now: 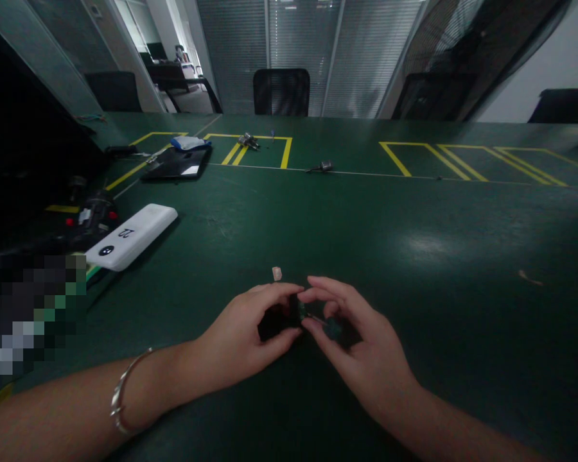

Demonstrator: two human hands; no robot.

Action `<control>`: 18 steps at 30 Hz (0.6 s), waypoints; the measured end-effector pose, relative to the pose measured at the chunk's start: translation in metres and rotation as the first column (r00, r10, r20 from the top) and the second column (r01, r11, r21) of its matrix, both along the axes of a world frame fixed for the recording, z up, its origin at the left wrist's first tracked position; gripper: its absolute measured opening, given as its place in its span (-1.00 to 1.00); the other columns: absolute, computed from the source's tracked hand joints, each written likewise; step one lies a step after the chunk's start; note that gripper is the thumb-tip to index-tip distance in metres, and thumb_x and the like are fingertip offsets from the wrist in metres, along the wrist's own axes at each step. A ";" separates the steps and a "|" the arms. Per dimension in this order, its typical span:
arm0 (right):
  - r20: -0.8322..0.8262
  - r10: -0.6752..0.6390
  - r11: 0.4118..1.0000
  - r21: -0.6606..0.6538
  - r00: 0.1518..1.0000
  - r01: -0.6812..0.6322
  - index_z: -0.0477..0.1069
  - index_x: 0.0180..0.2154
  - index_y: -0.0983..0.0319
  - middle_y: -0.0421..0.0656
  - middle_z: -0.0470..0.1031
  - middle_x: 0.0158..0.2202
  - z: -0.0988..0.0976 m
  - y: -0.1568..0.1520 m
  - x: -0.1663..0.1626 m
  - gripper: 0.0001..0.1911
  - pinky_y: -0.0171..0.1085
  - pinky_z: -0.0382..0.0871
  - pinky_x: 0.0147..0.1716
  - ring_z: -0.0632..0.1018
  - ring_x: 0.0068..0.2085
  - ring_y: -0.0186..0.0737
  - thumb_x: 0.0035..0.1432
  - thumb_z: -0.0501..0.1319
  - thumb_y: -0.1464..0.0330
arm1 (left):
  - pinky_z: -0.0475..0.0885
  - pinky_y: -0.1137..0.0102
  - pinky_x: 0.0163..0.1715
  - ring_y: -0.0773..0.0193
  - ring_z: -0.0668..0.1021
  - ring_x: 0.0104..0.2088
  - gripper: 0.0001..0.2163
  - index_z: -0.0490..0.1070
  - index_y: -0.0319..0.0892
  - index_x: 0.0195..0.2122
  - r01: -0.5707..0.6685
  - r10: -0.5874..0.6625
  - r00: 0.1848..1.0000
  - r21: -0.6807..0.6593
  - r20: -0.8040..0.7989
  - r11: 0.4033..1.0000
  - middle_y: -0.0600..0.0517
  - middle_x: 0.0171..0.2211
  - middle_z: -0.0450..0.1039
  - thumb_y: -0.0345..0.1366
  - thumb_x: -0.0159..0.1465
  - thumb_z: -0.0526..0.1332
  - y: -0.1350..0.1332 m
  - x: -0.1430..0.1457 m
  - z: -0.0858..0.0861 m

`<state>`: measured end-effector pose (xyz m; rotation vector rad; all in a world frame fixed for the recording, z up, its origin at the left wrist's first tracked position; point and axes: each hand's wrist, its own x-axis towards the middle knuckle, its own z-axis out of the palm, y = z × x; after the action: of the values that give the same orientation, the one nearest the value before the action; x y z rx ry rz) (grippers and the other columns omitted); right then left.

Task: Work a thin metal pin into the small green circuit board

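Observation:
In the head view my left hand and my right hand meet fingertip to fingertip low over the green table. Between the thumbs and forefingers of both is a small dark green piece, perhaps a tiny circuit board, held on edge. A thin strand runs from it toward a dark greenish round lump by my right palm; whether they are joined I cannot tell. Just beyond my left fingers lies a small pale pink scrap. A silvery bracelet circles my left wrist.
A white power bank marked 22 lies at left, near dark gear. Farther back are a black flat case, metal parts and a small dark motor-like part. Yellow tape marks the table; chairs stand behind.

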<state>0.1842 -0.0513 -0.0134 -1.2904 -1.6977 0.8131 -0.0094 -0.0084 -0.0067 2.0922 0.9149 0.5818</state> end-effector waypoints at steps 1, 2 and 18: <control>0.009 0.002 1.000 0.007 1.000 -0.002 0.31 0.07 0.07 -0.19 0.59 -0.12 0.000 0.000 0.000 -0.55 -0.27 0.52 -0.31 0.54 -0.34 -0.29 0.16 0.20 0.49 | 0.50 0.27 -0.13 0.18 0.58 -0.16 -0.59 0.27 -0.15 0.13 0.000 0.000 1.000 -0.015 0.025 1.000 -0.04 -0.13 0.53 -0.39 0.25 0.22 0.000 0.000 0.001; 0.016 0.006 1.000 0.013 1.000 -0.006 0.32 0.07 0.07 -0.19 0.59 -0.11 0.001 0.000 0.000 -0.56 -0.27 0.52 -0.32 0.54 -0.35 -0.29 0.16 0.20 0.49 | 0.50 0.28 -0.14 0.19 0.58 -0.16 -0.59 0.27 -0.14 0.14 0.003 -0.001 0.999 -0.031 0.052 1.000 -0.04 -0.12 0.52 -0.40 0.26 0.21 0.000 0.000 0.001; 0.117 0.083 0.994 0.063 0.990 -0.091 0.38 0.05 0.08 -0.20 0.57 -0.05 0.001 -0.003 0.007 -0.62 -0.22 0.50 -0.08 0.59 -0.10 -0.26 0.23 0.13 0.51 | 0.43 0.22 0.09 0.16 0.46 0.13 -0.53 0.19 -0.08 0.24 0.101 -0.044 0.974 -0.252 0.221 0.963 -0.06 0.18 0.34 -0.53 0.31 0.07 0.001 -0.007 0.004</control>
<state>0.1912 -0.0547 -0.0120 -1.2446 -1.8676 0.7370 -0.0167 -0.0078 -0.0026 1.7802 0.7448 0.5991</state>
